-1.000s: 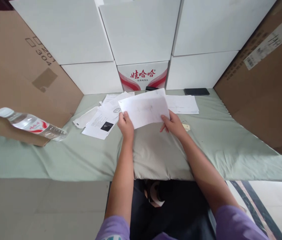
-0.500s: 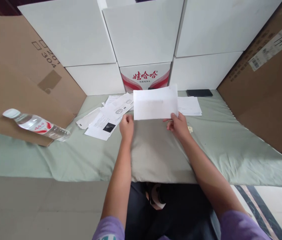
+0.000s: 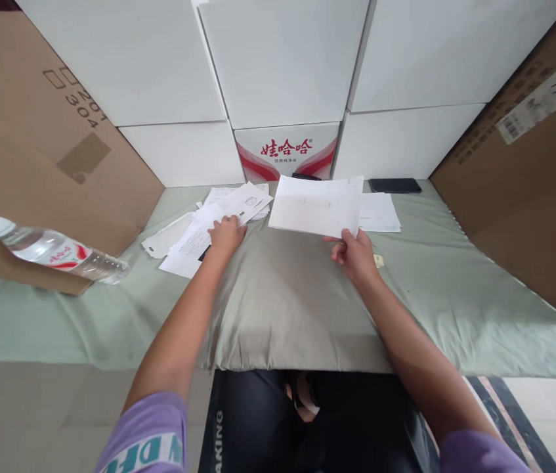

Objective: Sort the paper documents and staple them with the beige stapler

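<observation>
My right hand [image 3: 355,255] pinches the near edge of a white sheet of paper [image 3: 314,213], held low over the pale green bedsheet [image 3: 455,289] just left of a small stack of papers [image 3: 380,213]. My left hand [image 3: 226,234] rests on a loose pile of printed papers [image 3: 209,226] to the left, fingers curled onto the top sheet. Between my arms lies a grey-green pillow [image 3: 292,302].
A plastic water bottle [image 3: 46,249] lies at the far left against a brown cardboard sheet [image 3: 26,144]. White boxes [image 3: 282,66] and a red-printed carton [image 3: 285,151] form the back wall. A dark phone [image 3: 394,186] lies at the back right; another cardboard box [image 3: 528,164] stands to the right.
My left hand let go of the sheet and moved left onto the paper pile. My right hand carried the sheet right and lowered it toward the stack.
</observation>
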The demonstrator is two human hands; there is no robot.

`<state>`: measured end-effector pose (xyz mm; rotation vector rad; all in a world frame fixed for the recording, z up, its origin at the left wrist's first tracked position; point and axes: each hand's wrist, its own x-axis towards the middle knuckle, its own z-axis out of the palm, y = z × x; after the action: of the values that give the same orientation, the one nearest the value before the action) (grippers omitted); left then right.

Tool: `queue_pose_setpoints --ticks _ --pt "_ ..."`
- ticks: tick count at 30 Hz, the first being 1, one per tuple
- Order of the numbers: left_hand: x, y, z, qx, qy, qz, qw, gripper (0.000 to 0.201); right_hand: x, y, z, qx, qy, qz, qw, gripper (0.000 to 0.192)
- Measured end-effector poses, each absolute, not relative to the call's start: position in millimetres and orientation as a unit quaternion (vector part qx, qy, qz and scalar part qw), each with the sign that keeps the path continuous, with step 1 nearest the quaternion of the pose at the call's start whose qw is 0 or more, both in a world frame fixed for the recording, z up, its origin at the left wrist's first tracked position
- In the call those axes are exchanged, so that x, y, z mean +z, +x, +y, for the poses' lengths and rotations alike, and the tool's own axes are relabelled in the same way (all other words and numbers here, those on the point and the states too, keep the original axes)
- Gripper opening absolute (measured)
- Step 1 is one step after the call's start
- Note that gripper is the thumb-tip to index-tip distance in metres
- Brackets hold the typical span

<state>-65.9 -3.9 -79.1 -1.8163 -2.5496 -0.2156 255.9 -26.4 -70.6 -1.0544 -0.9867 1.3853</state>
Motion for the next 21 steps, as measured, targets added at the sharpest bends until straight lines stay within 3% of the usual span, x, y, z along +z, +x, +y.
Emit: queue_pose_setpoints --ticks 9,21 --pt "-87 -58 -8 0.029 -0.611 -0.789 0.059 0.039 -75 253 -27 0.588 -0.436 -0.420 0.536 0.033" --pt "-79 -62 -14 0.016 -0.529 -0.847 0.056 0.041 -81 253 -24 0.592 -0.434 -0.420 0.534 0.033"
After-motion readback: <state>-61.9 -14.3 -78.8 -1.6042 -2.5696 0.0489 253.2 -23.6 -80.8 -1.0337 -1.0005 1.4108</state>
